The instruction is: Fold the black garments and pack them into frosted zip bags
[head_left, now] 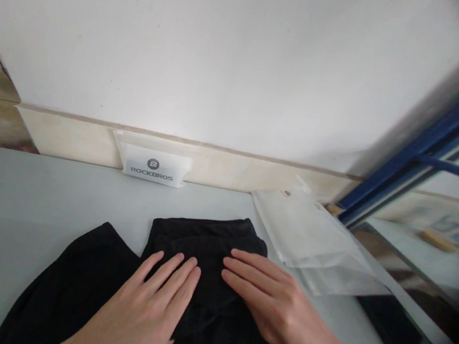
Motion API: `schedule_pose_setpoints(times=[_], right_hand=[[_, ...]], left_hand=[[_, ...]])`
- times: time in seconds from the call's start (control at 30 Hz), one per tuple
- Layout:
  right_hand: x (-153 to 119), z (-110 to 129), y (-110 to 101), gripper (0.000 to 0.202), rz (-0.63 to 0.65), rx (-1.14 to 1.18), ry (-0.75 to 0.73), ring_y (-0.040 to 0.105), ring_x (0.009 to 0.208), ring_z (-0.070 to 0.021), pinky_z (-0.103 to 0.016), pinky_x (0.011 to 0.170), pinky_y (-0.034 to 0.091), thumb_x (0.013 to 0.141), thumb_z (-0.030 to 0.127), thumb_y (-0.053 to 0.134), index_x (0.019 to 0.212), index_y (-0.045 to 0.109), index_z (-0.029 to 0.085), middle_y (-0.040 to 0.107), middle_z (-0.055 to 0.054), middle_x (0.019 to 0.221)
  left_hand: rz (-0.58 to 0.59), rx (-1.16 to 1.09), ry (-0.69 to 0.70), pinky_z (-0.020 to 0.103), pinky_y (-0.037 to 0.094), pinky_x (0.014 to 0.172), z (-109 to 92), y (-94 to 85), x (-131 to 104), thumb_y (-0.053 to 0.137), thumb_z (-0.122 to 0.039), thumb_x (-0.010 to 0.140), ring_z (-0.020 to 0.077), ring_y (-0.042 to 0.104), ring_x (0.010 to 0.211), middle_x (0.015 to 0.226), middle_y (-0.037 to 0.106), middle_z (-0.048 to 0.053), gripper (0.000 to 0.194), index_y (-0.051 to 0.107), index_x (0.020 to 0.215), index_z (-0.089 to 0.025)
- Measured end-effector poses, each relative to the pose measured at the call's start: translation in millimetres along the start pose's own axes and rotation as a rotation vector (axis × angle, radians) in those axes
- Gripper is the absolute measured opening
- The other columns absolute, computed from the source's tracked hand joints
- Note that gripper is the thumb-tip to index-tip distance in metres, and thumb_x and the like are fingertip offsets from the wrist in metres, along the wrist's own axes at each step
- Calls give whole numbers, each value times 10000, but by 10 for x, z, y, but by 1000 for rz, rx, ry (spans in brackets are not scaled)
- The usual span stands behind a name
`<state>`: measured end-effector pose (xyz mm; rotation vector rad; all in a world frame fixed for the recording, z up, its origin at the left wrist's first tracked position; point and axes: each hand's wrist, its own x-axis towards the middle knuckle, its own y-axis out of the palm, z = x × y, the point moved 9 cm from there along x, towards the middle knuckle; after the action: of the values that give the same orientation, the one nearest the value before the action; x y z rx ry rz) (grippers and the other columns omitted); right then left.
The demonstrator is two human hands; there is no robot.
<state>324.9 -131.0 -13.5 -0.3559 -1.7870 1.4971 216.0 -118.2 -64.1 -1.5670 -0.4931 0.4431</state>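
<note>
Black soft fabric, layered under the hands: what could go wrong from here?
Creasing: the left hand and right hand lie flat on the black soft fabric, whose far edges don't line up, so uneven pressure might wrinkle or skew the layers.
Snagging: some fabric spreads out left of the layered part and could drag if the stack shifts.
Knocking: the translucent white plastic bags lie near the right hand and might get nudged.
</note>
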Motion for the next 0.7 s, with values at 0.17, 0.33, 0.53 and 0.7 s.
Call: schedule_pose_setpoints(times=[0.17,0.33,0.53,0.7], right_hand=[[-165,37,213,488,192,-77,20,506,1172,-256,-480,948,466,824,4,360,1238,556,172,526,-23,1299],[-199,26,200,610,312,-98,59,411,1256,-247,-482,1011,407,764,33,442,1354,428,187,435,-11,1381],[66,55,-370,363,-1,-12,146,483,1168,-199,-388,990,421,916,116,396,1254,516,168,552,-64,1256],[320,544,-264,274,-151,17,147,591,701,-175,-291,613,503,895,103,381,988,633,156,633,-38,771]], left_hand=[[106,-44,22,535,320,1048,-35,-90,11,484,-122,696,334,319,1309,1443,250,138,693,361,1376,-62],[67,-84,68,489,400,1004,-39,-317,-14,432,-445,900,310,390,1276,1407,352,133,582,393,1360,-90],[-252,-62,159,345,322,1089,282,-569,-202,337,-2,848,126,417,1266,1356,492,-53,526,495,1266,-280],[-150,5,271,449,308,1062,452,-403,-133,366,39,773,213,391,1282,1369,479,-8,594,479,1269,-269]])
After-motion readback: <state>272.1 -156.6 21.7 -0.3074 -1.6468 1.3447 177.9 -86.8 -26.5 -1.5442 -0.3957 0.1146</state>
